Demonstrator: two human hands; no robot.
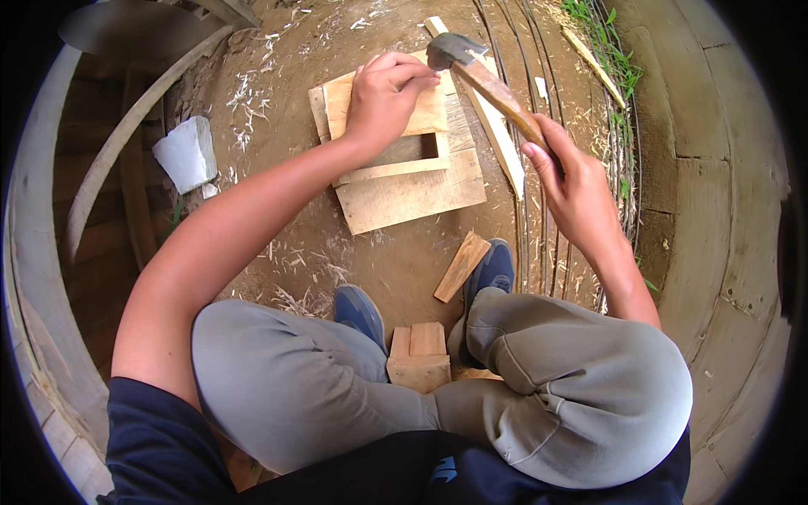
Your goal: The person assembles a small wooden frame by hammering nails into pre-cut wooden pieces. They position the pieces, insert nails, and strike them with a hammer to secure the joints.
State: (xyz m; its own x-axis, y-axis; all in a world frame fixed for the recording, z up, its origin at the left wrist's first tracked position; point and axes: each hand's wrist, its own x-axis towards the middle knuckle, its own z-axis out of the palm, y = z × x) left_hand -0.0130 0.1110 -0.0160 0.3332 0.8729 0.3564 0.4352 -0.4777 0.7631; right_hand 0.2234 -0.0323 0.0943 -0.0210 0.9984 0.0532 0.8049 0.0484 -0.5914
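Observation:
My right hand (574,189) is wrapped round the wooden handle of a hammer (498,94). Its dark metal head is at the far right edge of a small wooden box (391,173), close to my left fingertips. My left hand (383,94) rests over the box's pale top board (431,111), thumb and fingers pinched together at the far right corner. Whatever they pinch is too small or hidden to make out. Between the top board and a near strip, a rectangular opening shows. Under the box lies a wider flat board (421,200).
A long wood strip (497,139) lies right of the box, beside dark rods (539,93) along the ground. A short wood offcut (461,267) touches my right shoe. Wood blocks (418,358) sit between my feet. A pale stone block (187,154) is at left; shavings litter the dirt.

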